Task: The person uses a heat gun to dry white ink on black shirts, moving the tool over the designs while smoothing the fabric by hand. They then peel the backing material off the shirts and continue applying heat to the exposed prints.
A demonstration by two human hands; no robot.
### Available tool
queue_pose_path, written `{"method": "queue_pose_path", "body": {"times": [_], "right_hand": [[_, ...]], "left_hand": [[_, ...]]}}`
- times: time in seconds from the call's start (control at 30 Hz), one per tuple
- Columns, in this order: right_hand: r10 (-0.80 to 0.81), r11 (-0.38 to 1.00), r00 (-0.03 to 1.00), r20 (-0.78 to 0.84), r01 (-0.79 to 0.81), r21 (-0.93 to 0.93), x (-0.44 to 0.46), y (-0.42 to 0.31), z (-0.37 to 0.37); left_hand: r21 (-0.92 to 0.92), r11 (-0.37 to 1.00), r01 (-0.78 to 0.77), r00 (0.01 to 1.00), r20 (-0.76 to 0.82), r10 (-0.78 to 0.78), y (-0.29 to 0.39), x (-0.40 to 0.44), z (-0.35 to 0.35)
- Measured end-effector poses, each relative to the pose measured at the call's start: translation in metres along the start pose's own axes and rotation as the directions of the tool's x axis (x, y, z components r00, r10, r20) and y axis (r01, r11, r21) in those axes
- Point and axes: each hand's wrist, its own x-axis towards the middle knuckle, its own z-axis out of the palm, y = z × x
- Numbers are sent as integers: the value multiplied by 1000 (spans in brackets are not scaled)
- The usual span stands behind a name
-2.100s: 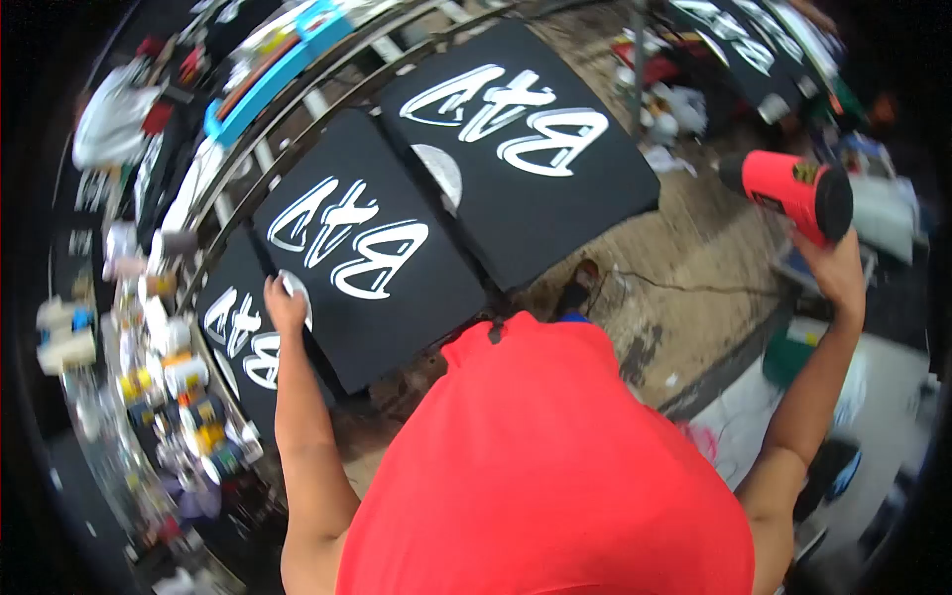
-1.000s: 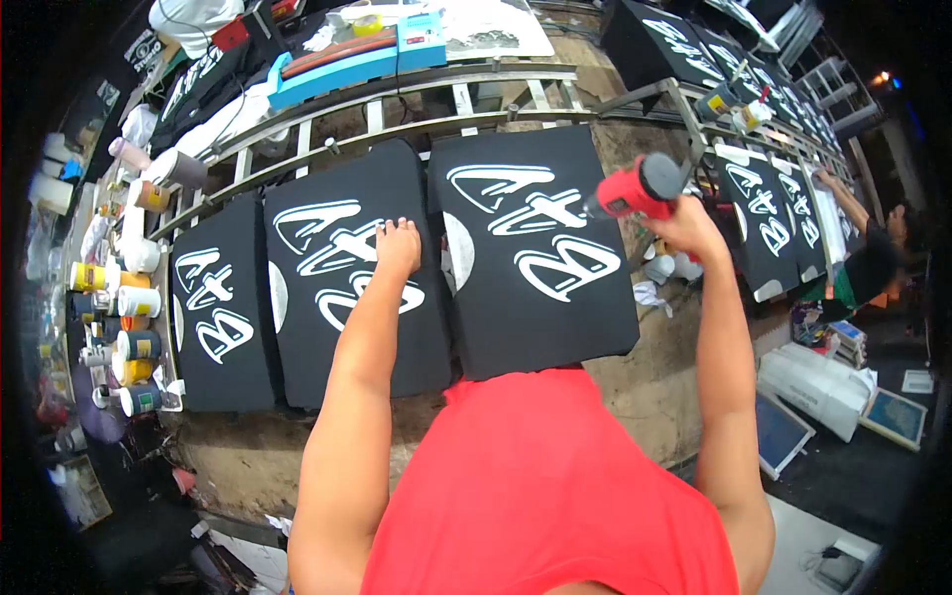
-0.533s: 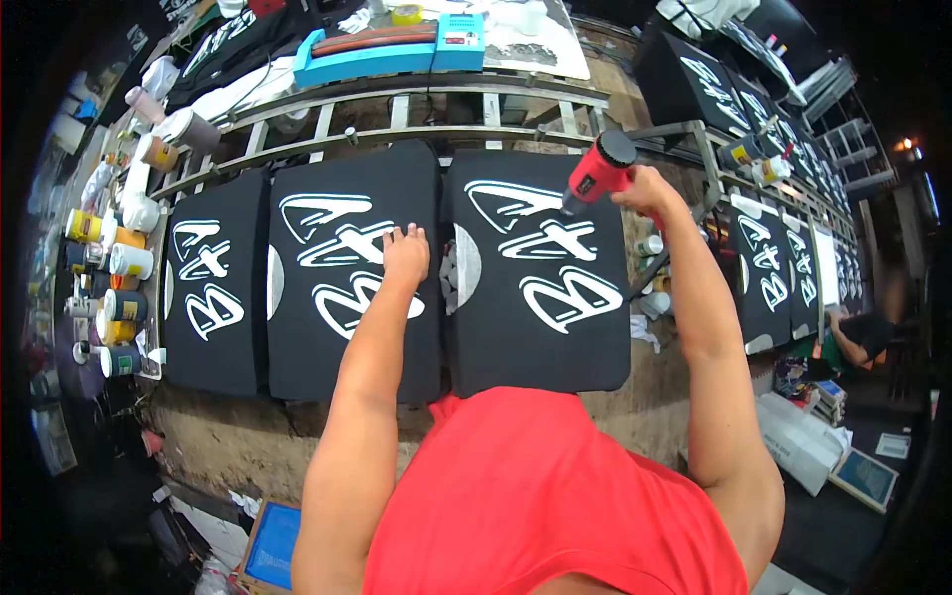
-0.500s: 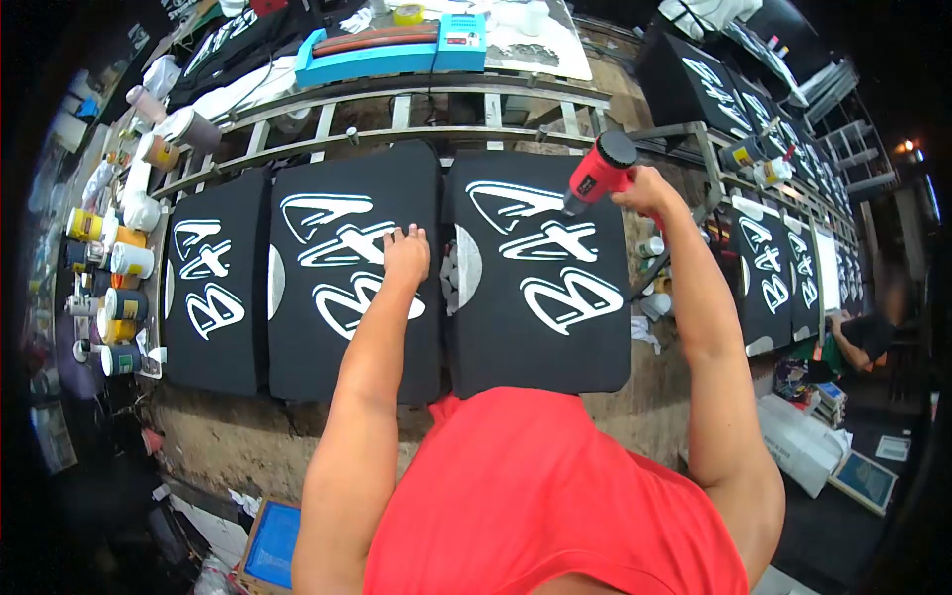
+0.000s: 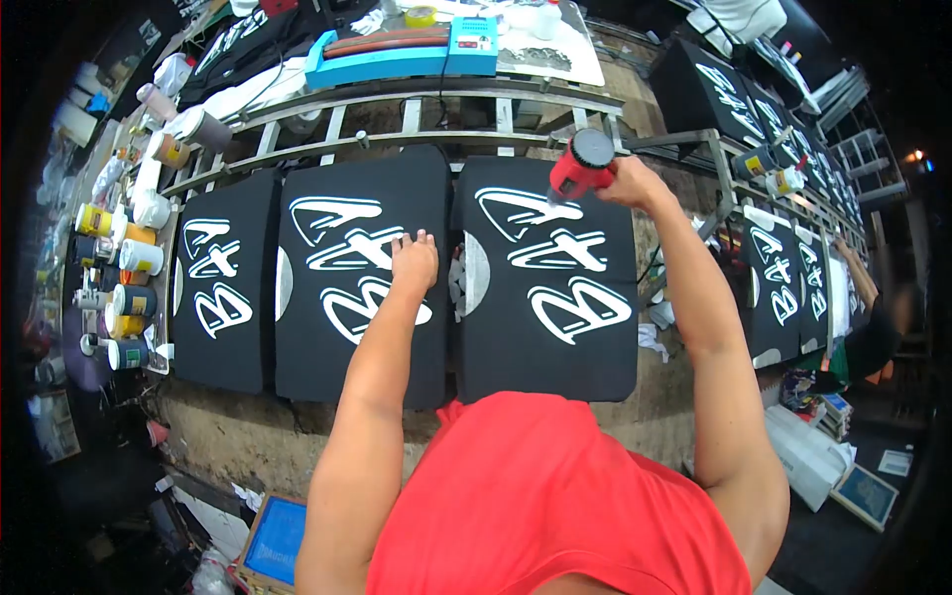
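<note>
At nine o'clock, far out, jars (image 5: 129,263) crowded together in a column. Closer in on the same line, the left panel (image 5: 220,283), black with white lettering (image 5: 224,309). At seven o'clock, low down, a blue framed screen (image 5: 276,540). At nine again, nearer the centre, the middle panel (image 5: 347,283), lettered alike, just beside the left panel. Between eleven and twelve, a blue machine (image 5: 387,61) beyond a metal rail (image 5: 411,116). At ten, lays the left hand (image 5: 415,262) palm down on the middle panel, fingers stretched out and released. Just before three, the right panel (image 5: 545,283), black with similar white letters. At five, wears a red top (image 5: 555,486). At one, holds a red heat gun (image 5: 583,167) over the far end of the right panel, nozzle tipped down toward the lettering; whether touching or apart, cannot tell. At two, grips the gun's handle with the right hand (image 5: 635,185), fingers closed around it. At three, farther out, more lettered panels (image 5: 773,283). At four, a long white box (image 5: 808,451). At three again, a person (image 5: 875,347) in dark clothes, one arm stretched out.
</note>
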Motion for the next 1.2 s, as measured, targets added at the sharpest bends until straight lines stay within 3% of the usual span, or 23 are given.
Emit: {"method": "queue_pose_path", "body": {"times": [0.07,0.2,0.27,0.3,0.37,0.47,0.6,0.77,0.8,0.87,0.97,1.0,1.07,1.2], "right_hand": [[-17,1000,997,-81,16,-16,4,-5,6],[-59,995,998,-27,61,83,23,6,16],[-209,968,951,-229,168,-184,25,-3,22],[-212,968,950,-228,171,-185,25,-12,18],[-23,999,1000,21,24,-34,22,-32,7],[-102,992,992,-71,96,-81,25,-46,13],[-57,997,998,-17,56,-53,27,-71,10],[-179,977,981,-77,168,-127,33,-93,16],[-181,977,980,-77,171,-128,35,-99,15],[-90,993,992,90,96,-64,38,-110,13],[-203,978,978,-49,201,-51,41,-119,26],[-205,978,977,-48,203,-50,43,-123,27],[-162,979,981,103,173,-107,48,-130,26],[-153,985,988,8,154,-76,42,-136,34]], "left_hand": [[1,1000,1,1000,0,-1,1,-1,1],[38,999,-2,1000,22,2,2,-1,-5],[28,1000,0,1000,19,-1,2,1,-4],[20,1000,2,1000,17,-2,1,2,-2],[16,1000,5,1000,18,-5,1,1,-3],[5,1000,2,1000,19,-3,0,-1,-6],[12,1000,5,999,36,-6,0,-1,-8],[17,1000,8,999,35,-8,2,0,-10],[23,1000,5,999,41,-6,1,0,-9],[17,1000,5,1000,24,-5,0,-1,-7],[-12,1000,6,1000,-2,-6,0,0,-4],[-35,999,9,1000,-12,-10,0,0,-4],[-26,1000,5,1000,-29,-6,-1,-1,-4],[-20,1000,3,999,-48,-4,-1,0,-2]]}}
